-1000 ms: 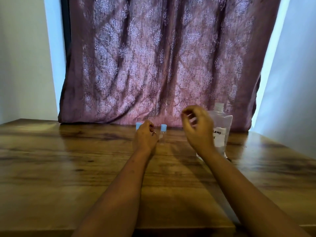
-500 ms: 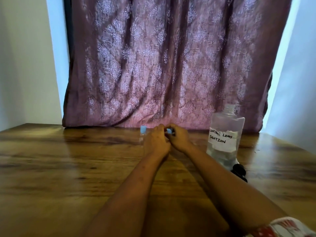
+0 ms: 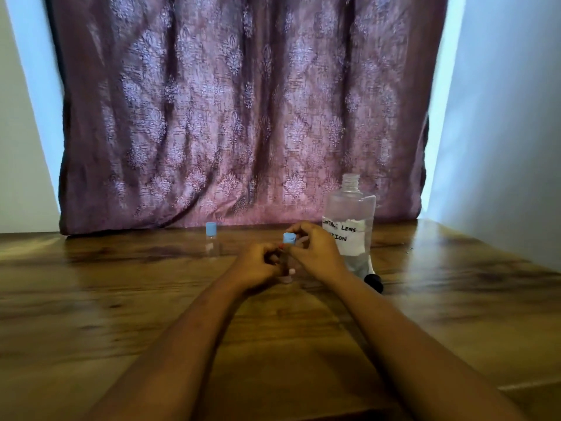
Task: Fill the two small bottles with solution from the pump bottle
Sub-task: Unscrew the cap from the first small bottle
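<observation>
A small clear bottle with a blue cap (image 3: pixel 288 239) stands upright on the wooden table (image 3: pixel 121 299) between my two hands. My left hand (image 3: pixel 256 265) grips its body. My right hand (image 3: pixel 314 250) has its fingertips closed on the blue cap. A second small clear bottle with a blue cap (image 3: pixel 211 240) stands alone to the left, untouched. The big clear pump bottle (image 3: pixel 350 226), with its neck open and a handwritten white label, stands just behind my right hand. Its black pump head (image 3: pixel 374 281) lies on the table at its base.
A purple patterned curtain (image 3: pixel 243 117) hangs right behind the table's far edge. White walls close in on both sides. The table's right front corner lies at the lower right.
My right hand came down from in front of the pump bottle onto the small bottle's cap, and my left hand closed on its body. The bottle now stands nearer to me.
</observation>
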Motion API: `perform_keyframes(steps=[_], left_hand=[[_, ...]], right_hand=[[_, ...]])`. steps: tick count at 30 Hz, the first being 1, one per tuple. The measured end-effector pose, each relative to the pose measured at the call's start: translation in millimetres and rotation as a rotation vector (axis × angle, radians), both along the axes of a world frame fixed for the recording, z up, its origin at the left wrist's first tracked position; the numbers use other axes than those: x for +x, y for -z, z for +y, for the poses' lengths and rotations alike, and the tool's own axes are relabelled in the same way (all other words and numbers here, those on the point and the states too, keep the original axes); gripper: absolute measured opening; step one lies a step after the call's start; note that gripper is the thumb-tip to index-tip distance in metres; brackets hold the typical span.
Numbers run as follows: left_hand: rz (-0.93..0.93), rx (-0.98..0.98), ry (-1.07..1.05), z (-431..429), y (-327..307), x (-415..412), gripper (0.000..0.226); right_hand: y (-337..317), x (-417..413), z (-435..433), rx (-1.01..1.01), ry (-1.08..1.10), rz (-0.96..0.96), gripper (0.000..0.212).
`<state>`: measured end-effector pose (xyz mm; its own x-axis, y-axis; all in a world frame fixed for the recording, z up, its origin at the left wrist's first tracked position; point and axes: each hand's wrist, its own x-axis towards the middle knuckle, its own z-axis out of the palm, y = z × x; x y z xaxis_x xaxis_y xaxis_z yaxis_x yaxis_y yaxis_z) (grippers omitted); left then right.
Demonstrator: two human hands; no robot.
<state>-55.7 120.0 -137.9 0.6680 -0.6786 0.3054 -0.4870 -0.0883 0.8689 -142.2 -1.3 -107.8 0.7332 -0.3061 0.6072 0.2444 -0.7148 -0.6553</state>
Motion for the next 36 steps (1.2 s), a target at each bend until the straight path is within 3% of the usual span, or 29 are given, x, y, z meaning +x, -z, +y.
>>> perform_keyframes(steps=[10, 17, 21, 30, 36], left_hand=[[0.072, 0.064, 0.049, -0.7, 8.0, 7.7, 0.028], [0.179, 0.071, 0.12, -1.5, 6.5, 7.6, 0.024], [0.203, 0.09, 0.144, 0.9, 5.7, 7.2, 0.035], [0.145, 0.069, 0.136, 0.9, 6.9, 6.2, 0.019], [0.179, 0.075, 0.137, 0.1, 7.0, 8.0, 0.024]], right_hand=[[5.4, 0.1, -3.3, 0.107, -0.053, 0.058, 0.023], [2.1, -3.1, -3.5, 0.065, -0.076, 0.076, 0.025], [0.1, -7.4, -7.5, 0.053, -0.133, 0.101, 0.028], [-1.3, -9.2, -7.5, 0.266, -0.317, 0.195, 0.051], [-1.6, -7.8, -5.3, 0.172, -0.201, 0.071, 0.022]])
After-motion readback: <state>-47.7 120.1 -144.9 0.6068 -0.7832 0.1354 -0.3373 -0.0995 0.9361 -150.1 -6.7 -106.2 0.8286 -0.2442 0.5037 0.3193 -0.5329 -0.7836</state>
